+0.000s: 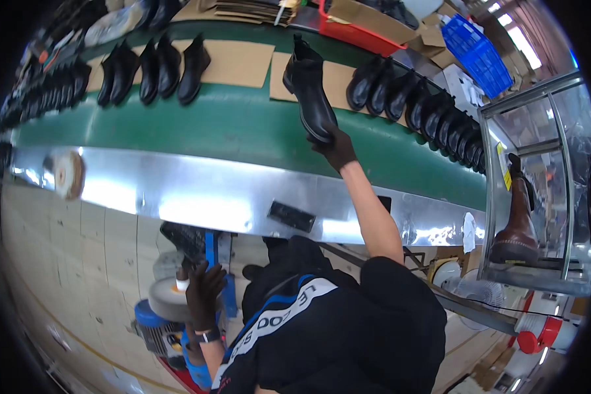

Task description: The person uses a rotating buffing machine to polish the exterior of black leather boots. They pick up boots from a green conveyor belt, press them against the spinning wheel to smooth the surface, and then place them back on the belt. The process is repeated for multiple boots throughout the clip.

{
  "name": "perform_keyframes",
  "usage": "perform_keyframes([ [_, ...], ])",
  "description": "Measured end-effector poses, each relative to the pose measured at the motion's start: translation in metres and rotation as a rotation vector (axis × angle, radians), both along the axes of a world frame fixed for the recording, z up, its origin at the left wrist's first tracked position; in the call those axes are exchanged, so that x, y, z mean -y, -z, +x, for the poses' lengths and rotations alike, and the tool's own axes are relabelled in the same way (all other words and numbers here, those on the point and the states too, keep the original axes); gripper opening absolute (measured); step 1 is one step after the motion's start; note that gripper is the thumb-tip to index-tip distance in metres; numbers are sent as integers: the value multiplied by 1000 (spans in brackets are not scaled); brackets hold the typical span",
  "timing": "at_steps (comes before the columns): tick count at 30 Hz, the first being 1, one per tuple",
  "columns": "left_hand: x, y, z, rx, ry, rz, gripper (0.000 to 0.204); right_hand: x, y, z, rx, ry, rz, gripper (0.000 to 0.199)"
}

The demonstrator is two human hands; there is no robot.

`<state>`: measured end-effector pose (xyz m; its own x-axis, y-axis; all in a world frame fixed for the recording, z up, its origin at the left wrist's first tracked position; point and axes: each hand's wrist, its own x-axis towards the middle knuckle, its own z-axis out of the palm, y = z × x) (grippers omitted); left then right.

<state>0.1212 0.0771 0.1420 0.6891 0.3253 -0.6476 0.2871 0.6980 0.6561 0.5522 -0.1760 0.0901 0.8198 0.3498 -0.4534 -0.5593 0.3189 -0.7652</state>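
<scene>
My right hand [337,148], in a dark glove, reaches out over the green conveyor belt [243,125] and grips the toe of a black ankle boot [310,92] that lies tilted on the belt. My left hand [203,295], also gloved, hangs low beside my body and rests on a polishing machine with a grey round wheel [167,301] and a blue motor. A watch sits on the left wrist.
Rows of black boots [427,108] line the belt at right, and more boots [154,69] stand at left on cardboard sheets. A brown boot [517,223] stands in a glass-walled cabinet at right. A shiny metal belt edge [197,197], a red bin [354,29] and a blue crate [479,56] are also in view.
</scene>
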Motion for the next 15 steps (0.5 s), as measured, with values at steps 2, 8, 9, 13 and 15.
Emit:
perform_keyframes([
  [2, -3, -7, 6, -32, 42, 89, 57, -2, 22, 69, -23, 122, 52, 44],
  [8, -5, 11, -12, -196, -97, -85, 58, -9, 102, 231, -165, 390, 221, 38],
  [9, 2, 10, -18, -226, -148, -63, 58, -17, 114, 236, -75, 500, 231, 36],
  [13, 36, 0, -8, -293, -219, -92, 56, 6, 164, 265, -250, 650, 432, 31],
  [15, 46, 17, -21, -293, -251, -181, 54, -12, 186, 237, -360, 781, 414, 27],
])
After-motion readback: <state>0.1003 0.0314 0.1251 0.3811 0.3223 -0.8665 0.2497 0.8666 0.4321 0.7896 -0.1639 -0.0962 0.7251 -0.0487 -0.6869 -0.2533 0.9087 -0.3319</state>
